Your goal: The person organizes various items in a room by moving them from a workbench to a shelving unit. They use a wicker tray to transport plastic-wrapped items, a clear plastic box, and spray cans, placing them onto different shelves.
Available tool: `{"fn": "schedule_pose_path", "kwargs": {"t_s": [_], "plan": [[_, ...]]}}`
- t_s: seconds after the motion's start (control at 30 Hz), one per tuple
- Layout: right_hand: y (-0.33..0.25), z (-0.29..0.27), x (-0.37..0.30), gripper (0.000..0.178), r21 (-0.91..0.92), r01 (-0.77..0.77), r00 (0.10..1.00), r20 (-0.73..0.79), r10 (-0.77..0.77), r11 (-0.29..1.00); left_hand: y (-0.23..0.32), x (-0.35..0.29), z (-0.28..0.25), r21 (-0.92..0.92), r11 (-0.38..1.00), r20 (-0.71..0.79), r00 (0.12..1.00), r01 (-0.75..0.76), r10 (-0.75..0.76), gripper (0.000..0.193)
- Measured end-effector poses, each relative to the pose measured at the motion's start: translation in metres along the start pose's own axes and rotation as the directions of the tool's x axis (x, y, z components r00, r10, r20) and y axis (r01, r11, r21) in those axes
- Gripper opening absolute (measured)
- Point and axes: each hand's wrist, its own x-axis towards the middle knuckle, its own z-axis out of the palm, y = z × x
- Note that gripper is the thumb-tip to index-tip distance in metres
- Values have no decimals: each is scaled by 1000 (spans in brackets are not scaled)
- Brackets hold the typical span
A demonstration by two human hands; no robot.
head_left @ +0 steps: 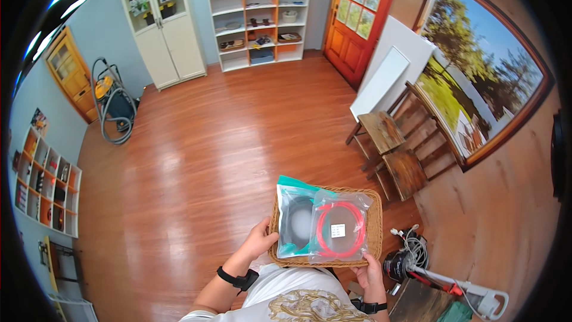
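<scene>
A shallow wicker basket (375, 226) is held in front of my body at the lower middle. My left hand (260, 240) grips its left side, fingers wrapped under the rim. At the near right corner my right hand (370, 274) is closed on the rim, its thumb by the edge of the bag there. Two clear plastic bags lie side by side in the basket, slightly overlapping. The right bag holds a coiled red cable (322, 226) and bears a white label. The left bag (300, 225), with green parts, has a dark coil inside.
Two worn wooden chairs (400, 170) stand at the right beside leaning white panels (381, 77). A vacuum with a cable (399, 265) and a white-handled tool (471, 291) are at the lower right. Shelves (259, 18), a cabinet (179, 53) and a wet vacuum (116, 104) line the far walls.
</scene>
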Motion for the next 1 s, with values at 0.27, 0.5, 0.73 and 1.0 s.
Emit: {"fn": "schedule_pose_path", "kwargs": {"t_s": [0.27, 0.5, 0.73, 1.0], "plan": [[-16, 73, 116, 41, -154, -131, 967, 199, 161, 979, 2, 21, -37, -73, 997, -319, 947, 3, -26, 39], [-57, 143, 222, 42, -174, -186, 934, 273, 229, 967, 33, 106, -63, -14, 998, -466, 884, -61, 48, 37], [-98, 214, 302, 41, -101, -182, 917, 341, 206, 978, 99, 204, -95, 385, 923, -547, 804, -6, 233, 43], [-114, 271, 369, 43, -122, -245, 904, 329, 272, 962, 130, 270, -100, 509, 859, -682, 631, 45, 371, 33]]}}
